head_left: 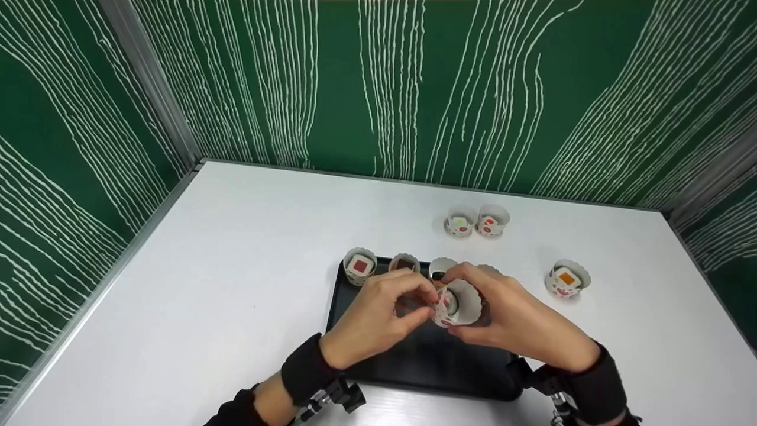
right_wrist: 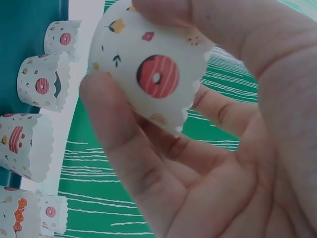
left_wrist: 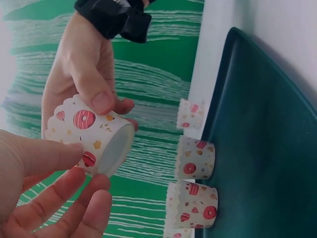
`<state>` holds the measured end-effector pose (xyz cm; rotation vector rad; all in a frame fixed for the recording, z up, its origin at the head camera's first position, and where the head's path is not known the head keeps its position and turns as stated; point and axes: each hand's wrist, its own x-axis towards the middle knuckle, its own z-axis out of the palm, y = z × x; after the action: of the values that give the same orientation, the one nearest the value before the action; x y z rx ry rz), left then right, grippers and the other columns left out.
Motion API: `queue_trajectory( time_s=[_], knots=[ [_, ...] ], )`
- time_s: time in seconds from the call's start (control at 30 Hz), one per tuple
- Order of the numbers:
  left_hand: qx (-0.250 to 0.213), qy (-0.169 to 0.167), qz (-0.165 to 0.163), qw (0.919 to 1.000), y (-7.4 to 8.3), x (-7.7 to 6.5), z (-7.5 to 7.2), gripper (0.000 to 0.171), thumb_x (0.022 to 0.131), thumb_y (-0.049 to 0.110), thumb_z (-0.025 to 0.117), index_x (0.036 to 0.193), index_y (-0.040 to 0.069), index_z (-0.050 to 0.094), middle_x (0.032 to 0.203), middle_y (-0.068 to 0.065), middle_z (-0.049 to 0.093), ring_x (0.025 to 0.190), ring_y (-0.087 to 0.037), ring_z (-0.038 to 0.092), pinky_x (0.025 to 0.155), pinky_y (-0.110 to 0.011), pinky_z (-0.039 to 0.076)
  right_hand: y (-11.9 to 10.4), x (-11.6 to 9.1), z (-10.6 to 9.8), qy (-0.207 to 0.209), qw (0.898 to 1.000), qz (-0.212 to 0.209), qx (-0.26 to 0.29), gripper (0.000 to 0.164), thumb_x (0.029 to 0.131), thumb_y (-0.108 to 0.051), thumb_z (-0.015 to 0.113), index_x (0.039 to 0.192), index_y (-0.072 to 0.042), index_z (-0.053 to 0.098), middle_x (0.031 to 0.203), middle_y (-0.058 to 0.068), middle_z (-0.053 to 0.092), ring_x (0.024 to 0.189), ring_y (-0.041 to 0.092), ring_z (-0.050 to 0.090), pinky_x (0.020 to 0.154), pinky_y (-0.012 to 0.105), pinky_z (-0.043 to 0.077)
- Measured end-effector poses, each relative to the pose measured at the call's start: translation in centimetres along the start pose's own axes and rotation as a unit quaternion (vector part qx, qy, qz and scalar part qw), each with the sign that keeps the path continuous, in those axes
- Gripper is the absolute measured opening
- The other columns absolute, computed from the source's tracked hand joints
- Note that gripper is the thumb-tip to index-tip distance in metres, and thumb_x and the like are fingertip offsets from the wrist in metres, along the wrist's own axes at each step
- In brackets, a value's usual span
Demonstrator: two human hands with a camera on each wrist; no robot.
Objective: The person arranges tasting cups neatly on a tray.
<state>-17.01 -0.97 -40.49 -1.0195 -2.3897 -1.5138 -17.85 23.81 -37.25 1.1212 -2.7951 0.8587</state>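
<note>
Just right of centre, in the lower half of the head view, I have the cup (head_left: 469,305) raised over the tray (head_left: 426,361). My right hand (head_left: 511,313) grasps it round the wall, thumb and fingers on opposite sides, while my left hand (head_left: 378,313) pinches it lightly with the fingertips near the base. The mouth tips towards the right of the frame, with a pale piece (head_left: 451,303) inside. The step looks like turning or handing the cup between my hands; to do it well, I would let one grip bear the weight, press gently and bring the mouth level so nothing slides out. The wall looks like thin, matt paper that could dent: white, tapering to a round, recessed base, with a scalloped rim and printed pink doughnuts. The tray is dark and smooth, with rounded corners and a low lip; along its far edge stand like cups (head_left: 358,279), and more (head_left: 492,228) rest on the white worktop (head_left: 236,248) at upper right.
</note>
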Motion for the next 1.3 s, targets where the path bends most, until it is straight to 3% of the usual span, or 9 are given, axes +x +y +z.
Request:
queue_trajectory(
  time_s=[0.13, 0.33, 0.6, 0.77, 1.0, 1.3],
  knots=[
    [0.039, -0.001, 0.013, 0.9992, 0.4, 0.1, -0.8, 0.007, 0.094, 0.007, 0.081, 0.099, 0.011, 0.078, 0.101, -0.003, 0.078, 0.093, -0.011, 0.072, 0.083, -0.028, 0.061, -0.2, 0.3, 0.2, -0.001, 1.0, -0.005, -0.016, 0.058, 0.084, -0.02, 0.091, 0.133, -0.027, 0.06, 0.122, -0.019, 0.069, 0.115, 0.006, 0.065, 0.095, 0.037, 0.058],
    [0.069, 0.013, 0.019, 0.9973, 0.9, 0.3, -3.2, 0.002, 0.097, 0.011, 0.079, 0.099, 0.011, 0.081, 0.095, -0.001, 0.078, 0.086, -0.011, 0.071, 0.079, -0.026, 0.059, -0.4, 0.6, 1.1, -0.014, 1.0, -0.011, -0.009, 0.054, 0.085, -0.018, 0.09, 0.131, -0.021, 0.062, 0.12, -0.016, 0.068, 0.111, 0.005, 0.065, 0.091, 0.031, 0.059],
    [0.072, 0.063, 0.01, 0.9953, 2.1, 0.1, -7.3, 0.005, 0.096, 0.012, 0.079, 0.1, 0.009, 0.08, 0.096, -0.001, 0.076, 0.083, -0.01, 0.07, 0.067, -0.028, 0.06, -1.6, 1.9, 2.8, -0.092, 0.996, 0.005, -0.01, 0.053, 0.08, -0.014, 0.086, 0.123, -0.021, 0.057, 0.116, -0.006, 0.063, 0.097, 0.009, 0.061, 0.08, 0.029, 0.054],
    [0.082, 0.088, 0.011, 0.9927, 2.9, -0.1, -9.0, 0.005, 0.096, 0.013, 0.079, 0.1, 0.01, 0.08, 0.098, -0.001, 0.076, 0.083, -0.008, 0.07, 0.067, -0.027, 0.061, -2.4, 3.2, 4.0, -0.125, 0.992, -0.001, -0.033, 0.057, 0.076, -0.016, 0.088, 0.122, -0.018, 0.055, 0.115, -0.002, 0.057, 0.098, 0.012, 0.056, 0.082, 0.032, 0.054],
    [0.104, 0.109, 0.011, 0.9885, 3.3, -0.6, -10.3, 0.005, 0.097, 0.016, 0.078, 0.099, 0.012, 0.08, 0.1, 0.002, 0.076, 0.087, -0.009, 0.073, 0.067, -0.025, 0.059, -2.8, 5.3, 5.7, -0.171, 0.984, -0.029, -0.032, 0.056, 0.079, -0.015, 0.088, 0.127, -0.021, 0.059, 0.115, 0.0, 0.055, 0.095, 0.015, 0.053, 0.08, 0.032, 0.05],
    [0.118, 0.105, 0.016, 0.9873, 3.2, -0.7, -10.7, 0.005, 0.098, 0.016, 0.077, 0.101, 0.013, 0.08, 0.101, 0.003, 0.076, 0.089, -0.012, 0.073, 0.068, -0.025, 0.057, -3.5, 8.0, 7.9, -0.188, 0.978, -0.064, -0.056, 0.061, 0.073, -0.011, 0.092, 0.123, -0.017, 0.057, 0.107, 0.002, 0.054, 0.092, 0.014, 0.05, 0.078, 0.028, 0.048]
  ],
)
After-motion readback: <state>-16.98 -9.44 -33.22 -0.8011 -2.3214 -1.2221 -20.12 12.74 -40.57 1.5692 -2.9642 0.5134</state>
